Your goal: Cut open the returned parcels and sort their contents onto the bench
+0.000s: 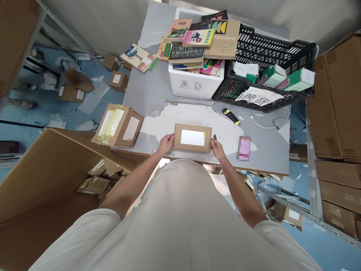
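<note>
A flat brown cardboard box point(177, 141) with a white label on top is held level at the front edge of the table. My left hand point(167, 143) grips its left end, fingers closed round the side. At the opposite end my right hand point(217, 148) is closed on the box too. Beyond the right hand lies a black and yellow utility knife point(231, 117). Further right is a pink, pixelated rectangular thing point(244, 148) whose kind I cannot make out. A taped carton point(120, 126) with white labels sits left of my left hand.
At the back stand a white foam box point(186, 87) heaped with books and a black plastic crate point(299, 96) holding green-and-white boxes. A large open carton point(42, 173) with parcels is at lower left. Stacked cartons point(338, 175) line the right shelf.
</note>
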A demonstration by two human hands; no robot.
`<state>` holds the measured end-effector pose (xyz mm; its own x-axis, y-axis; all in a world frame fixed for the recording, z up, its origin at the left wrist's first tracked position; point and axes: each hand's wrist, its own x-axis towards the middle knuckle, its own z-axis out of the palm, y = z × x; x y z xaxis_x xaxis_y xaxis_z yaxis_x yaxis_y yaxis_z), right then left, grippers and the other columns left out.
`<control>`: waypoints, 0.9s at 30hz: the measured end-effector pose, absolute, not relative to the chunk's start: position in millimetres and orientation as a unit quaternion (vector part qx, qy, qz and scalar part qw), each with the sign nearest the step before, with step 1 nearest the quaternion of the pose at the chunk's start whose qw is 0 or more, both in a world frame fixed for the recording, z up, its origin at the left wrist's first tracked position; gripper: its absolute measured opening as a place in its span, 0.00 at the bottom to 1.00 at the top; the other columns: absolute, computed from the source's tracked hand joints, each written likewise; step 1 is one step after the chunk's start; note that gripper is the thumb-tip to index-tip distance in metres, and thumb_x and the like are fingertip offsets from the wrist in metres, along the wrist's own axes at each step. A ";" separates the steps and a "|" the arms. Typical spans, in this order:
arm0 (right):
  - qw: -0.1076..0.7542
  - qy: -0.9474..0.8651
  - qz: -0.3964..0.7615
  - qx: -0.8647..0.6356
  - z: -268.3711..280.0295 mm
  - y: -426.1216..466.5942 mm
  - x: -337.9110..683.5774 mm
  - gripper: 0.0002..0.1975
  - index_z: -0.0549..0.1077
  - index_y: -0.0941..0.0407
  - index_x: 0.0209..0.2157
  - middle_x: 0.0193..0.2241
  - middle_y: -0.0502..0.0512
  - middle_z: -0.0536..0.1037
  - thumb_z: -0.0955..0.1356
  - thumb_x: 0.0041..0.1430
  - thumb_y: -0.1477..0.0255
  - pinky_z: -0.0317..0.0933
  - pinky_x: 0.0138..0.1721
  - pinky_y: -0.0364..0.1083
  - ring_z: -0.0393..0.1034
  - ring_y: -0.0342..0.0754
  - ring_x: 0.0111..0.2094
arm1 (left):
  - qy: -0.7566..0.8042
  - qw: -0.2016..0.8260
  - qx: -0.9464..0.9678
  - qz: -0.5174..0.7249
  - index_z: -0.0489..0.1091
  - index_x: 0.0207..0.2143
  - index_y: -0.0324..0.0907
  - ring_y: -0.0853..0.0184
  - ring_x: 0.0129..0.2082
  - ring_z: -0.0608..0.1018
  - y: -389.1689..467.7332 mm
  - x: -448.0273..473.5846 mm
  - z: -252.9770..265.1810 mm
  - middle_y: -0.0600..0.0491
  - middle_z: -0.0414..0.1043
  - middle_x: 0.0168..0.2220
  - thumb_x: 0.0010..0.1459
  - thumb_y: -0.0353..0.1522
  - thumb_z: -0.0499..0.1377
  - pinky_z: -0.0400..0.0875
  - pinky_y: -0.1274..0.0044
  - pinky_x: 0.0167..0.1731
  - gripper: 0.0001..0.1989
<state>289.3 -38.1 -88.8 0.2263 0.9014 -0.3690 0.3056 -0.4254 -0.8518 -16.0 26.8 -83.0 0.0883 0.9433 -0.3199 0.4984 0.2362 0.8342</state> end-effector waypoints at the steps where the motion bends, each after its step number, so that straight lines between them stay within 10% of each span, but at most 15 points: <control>1: 0.345 -0.400 0.468 -0.708 -91.7 -42.8 290.6 0.29 0.71 0.54 0.53 0.49 0.58 0.76 0.60 0.58 0.51 0.66 0.50 0.55 0.71 0.51 0.48 | 0.629 0.493 0.547 0.249 0.73 0.50 0.39 0.61 0.43 0.77 23.2 -19.6 -87.3 0.45 0.75 0.46 0.60 0.39 0.50 0.69 0.68 0.49 0.22; 13: 0.336 -0.387 0.496 -0.701 -99.7 -88.2 272.5 0.37 0.61 0.50 0.61 0.58 0.60 0.68 0.70 0.47 0.67 0.61 0.56 0.58 0.65 0.54 0.56 | 0.587 0.641 0.422 0.257 0.65 0.57 0.38 0.55 0.56 0.72 -28.6 -29.5 -112.0 0.40 0.68 0.57 0.45 0.38 0.66 0.67 0.63 0.55 0.36; 27: 0.325 -0.457 0.352 -0.750 -52.5 -25.4 278.1 0.28 0.75 0.59 0.45 0.39 0.62 0.75 0.61 0.58 0.51 0.63 0.47 0.54 0.69 0.53 0.40 | 0.640 0.464 0.541 0.288 0.72 0.48 0.40 0.66 0.36 0.74 7.4 -11.5 -55.6 0.48 0.70 0.42 0.47 0.42 0.65 0.73 0.72 0.39 0.26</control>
<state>278.1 -25.4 -52.5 0.3344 0.9135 -0.2316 0.4559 -0.3719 -0.8086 -11.5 7.4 -55.6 0.0162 0.9593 -0.2818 0.4255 0.2484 0.8702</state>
